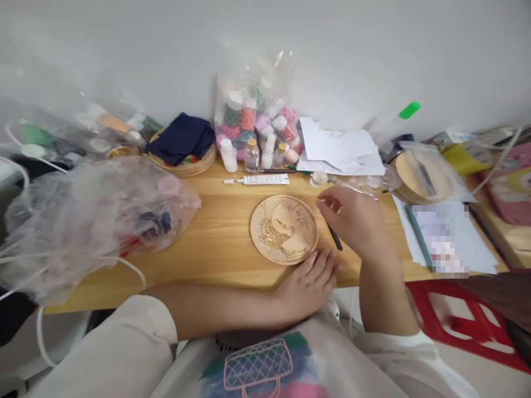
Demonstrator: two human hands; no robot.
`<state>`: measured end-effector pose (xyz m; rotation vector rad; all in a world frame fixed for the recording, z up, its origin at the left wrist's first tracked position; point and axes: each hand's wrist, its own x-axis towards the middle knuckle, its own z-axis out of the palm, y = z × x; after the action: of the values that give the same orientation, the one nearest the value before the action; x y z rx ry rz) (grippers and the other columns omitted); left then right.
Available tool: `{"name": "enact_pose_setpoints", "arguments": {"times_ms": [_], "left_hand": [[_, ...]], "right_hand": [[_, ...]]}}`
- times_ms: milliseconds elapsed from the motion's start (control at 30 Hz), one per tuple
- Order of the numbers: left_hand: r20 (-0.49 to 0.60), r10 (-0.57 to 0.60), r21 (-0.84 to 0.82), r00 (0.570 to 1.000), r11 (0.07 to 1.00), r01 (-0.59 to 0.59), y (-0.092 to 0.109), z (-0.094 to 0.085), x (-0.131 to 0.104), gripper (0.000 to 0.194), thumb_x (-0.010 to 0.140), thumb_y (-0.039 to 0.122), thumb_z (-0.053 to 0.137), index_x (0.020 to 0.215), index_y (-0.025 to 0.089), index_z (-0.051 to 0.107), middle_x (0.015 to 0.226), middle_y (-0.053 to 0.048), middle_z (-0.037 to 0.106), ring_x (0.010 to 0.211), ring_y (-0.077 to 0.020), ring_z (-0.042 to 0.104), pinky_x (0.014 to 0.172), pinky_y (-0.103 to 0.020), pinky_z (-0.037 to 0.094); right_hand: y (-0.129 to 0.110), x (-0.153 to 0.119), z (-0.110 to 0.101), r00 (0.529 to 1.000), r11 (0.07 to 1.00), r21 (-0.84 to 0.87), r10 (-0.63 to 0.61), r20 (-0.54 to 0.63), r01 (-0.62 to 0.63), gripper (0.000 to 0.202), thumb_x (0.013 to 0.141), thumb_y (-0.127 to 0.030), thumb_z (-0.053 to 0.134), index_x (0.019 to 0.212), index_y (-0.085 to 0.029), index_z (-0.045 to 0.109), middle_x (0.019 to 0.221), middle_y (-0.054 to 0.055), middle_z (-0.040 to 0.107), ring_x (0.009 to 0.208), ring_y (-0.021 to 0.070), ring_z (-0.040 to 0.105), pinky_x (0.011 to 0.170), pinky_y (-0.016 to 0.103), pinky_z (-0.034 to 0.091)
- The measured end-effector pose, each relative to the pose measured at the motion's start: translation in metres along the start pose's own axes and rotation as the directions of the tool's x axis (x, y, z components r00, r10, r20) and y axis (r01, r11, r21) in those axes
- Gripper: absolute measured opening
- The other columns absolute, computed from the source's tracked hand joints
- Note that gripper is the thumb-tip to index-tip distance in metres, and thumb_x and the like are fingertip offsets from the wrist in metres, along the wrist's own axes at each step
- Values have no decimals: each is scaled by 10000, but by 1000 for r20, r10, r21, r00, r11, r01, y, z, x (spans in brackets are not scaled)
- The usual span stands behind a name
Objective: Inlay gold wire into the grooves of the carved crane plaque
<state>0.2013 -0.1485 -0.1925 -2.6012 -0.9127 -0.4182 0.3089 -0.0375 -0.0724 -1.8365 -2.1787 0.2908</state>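
Observation:
A round wooden disc (284, 229) with a raised gold bird design lies on the wooden table (224, 221). My left hand (309, 282) rests flat at the disc's lower right edge, fingers extended. Just right of the disc, my right hand (350, 218) is raised with its fingertips pinched together; what they hold, if anything, is too small to tell. A dark thin tool (336, 240) lies on the table below that hand. Behind the disc is a white tube (266, 179) with its nozzle pointing left.
Small bottles (251, 156) stand before a clear bag of coloured jars (257, 116). A crumpled plastic bag (95, 215) covers the left side. Papers (338, 146) lie behind my right hand; a wooden hoop with dark cloth (182, 141) sits at the back left.

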Motion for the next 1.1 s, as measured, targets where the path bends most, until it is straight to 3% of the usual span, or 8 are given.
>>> {"name": "enact_pose_setpoints", "arguments": {"times_ms": [133,300,400,500,667,800,900,1100], "left_hand": [[0,-8,-36,1000,999,8,0,0,2,468,1000,251,377,1407,63,509,1443,-200,544,1320,-277,546,1163,-495,306],[15,-31,-90,999,995,32,-1,-3,3,458,1002,247,349,1382,85,546,1422,-164,574,1313,-275,549,1167,-495,293],[20,-42,-110,999,993,44,-1,-3,3,455,1000,235,338,1370,93,563,1420,-148,580,1319,-269,545,1174,-480,286],[29,-46,-119,999,992,49,0,-3,3,450,1002,230,340,1374,112,565,1429,-141,575,1329,-267,537,1177,-482,287],[29,-45,-119,999,992,48,0,-3,4,455,1005,229,340,1394,125,550,1439,-138,567,1332,-269,536,1173,-504,289],[0,-49,-144,999,988,48,0,-1,4,435,1004,239,353,1353,134,591,1412,-129,593,1318,-275,548,1161,-505,296],[2,-49,-174,999,984,49,-1,-2,5,430,1012,247,347,1337,121,599,1407,-137,596,1311,-271,554,1159,-490,304],[-12,-102,-222,995,970,97,-3,-4,6,423,1005,222,359,1321,101,613,1398,-120,607,1266,-231,585,1142,-413,349]], "right_hand": [[29,-16,20,994,955,-279,105,17,-97,189,787,-234,597,958,-181,659,702,61,704,582,214,600,505,288,308],[48,-29,44,997,972,-226,71,1,-69,221,769,-195,544,973,-184,628,733,73,698,611,225,615,493,293,341],[47,-31,42,994,990,-93,104,-16,-105,265,773,-195,556,1026,-182,630,730,48,675,606,203,611,517,295,391],[41,-32,26,996,968,244,74,-45,-61,314,799,-224,615,1111,-223,643,774,14,647,649,168,618,591,304,479],[31,-20,-2,914,598,780,189,-359,183,204,828,-182,635,947,-290,760,776,28,598,673,148,577,614,323,452],[23,0,1,948,411,885,125,-293,219,286,911,-305,507,1016,-365,766,750,19,418,632,141,433,563,319,368],[12,6,24,961,276,928,45,-274,251,280,788,-447,711,1063,-413,750,757,0,420,640,145,425,534,293,352],[-4,-3,59,983,418,907,137,-124,56,189,886,-416,669,975,-282,768,678,-3,602,623,134,523,602,288,461]]}}
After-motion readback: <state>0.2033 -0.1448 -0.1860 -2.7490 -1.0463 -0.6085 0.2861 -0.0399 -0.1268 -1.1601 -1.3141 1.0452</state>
